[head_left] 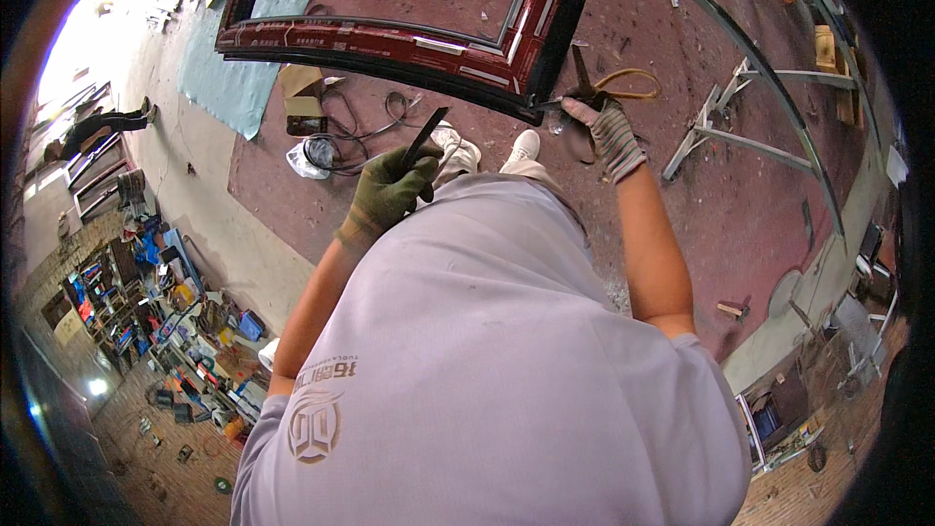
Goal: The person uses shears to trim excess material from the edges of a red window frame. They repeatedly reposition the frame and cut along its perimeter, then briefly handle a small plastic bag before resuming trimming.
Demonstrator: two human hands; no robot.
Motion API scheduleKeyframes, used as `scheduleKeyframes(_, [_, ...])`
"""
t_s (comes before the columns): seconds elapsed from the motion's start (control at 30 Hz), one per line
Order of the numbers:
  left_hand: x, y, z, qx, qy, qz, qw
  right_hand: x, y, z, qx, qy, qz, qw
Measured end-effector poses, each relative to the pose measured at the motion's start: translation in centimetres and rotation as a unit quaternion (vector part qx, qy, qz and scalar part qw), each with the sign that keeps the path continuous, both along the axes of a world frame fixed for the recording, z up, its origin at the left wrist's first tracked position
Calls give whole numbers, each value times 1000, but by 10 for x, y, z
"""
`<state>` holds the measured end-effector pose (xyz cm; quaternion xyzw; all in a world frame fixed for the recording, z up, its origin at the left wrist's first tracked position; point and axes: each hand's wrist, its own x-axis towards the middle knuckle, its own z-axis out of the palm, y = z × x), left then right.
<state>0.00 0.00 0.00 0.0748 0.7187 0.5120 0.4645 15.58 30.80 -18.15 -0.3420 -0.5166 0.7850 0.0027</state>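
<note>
My left hand (390, 197), in a green glove, is closed around a short flat black strip (426, 136) with a slanted end, which points up and away from me. My right hand (614, 139), in a striped glove with bare fingertips, grips a pair of scissors (588, 91) with brown loop handles. The scissors are spread, and one blade reaches the near right corner of a window or door frame (390, 39). This frame is covered in dark red printed film and edged in black. My right thumb is beside that corner; the left hand is apart from the frame.
A dark cord (355, 136) lies coiled on the red floor beside a cardboard box (302, 97) and a clear plastic bag (307, 158). White metal legs (755, 127) stand at right under a curved rail (769, 68). A hammer (732, 310) lies lower right. Another person (102, 127) is far left.
</note>
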Motion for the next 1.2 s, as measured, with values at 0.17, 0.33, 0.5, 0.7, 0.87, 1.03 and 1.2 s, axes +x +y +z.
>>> scheduleKeyframes(0.17, [8, 1, 1, -6, 9, -4, 1000, -6, 17, 32, -42, 11, 71, 997])
scheduleKeyframes(0.33, [5, 2, 3, -9, -5, 3, 1000, -35, 41, 40, -23, 1, 169, 985])
scheduleKeyframes(0.5, [7, -3, 1, -12, -1, 10, 1000, -51, 53, 45, 107, 58, 205, 971])
scheduleKeyframes(0.7, [8, -7, -2, 1, -8, 28, 1000, -65, 71, 52, 140, 22, 319, 937])
scheduleKeyframes(0.87, [9, -7, -4, 12, 3, 41, 999, -63, 68, 52, 175, 25, 325, 929])
scheduleKeyframes(1.03, [8, -5, -1, -10, 7, 25, 1000, -60, 61, 57, 145, 70, 291, 943])
scheduleKeyframes(1.2, [6, -1, -1, -5, -12, 30, 999, -57, 61, 57, 143, 100, 282, 943])
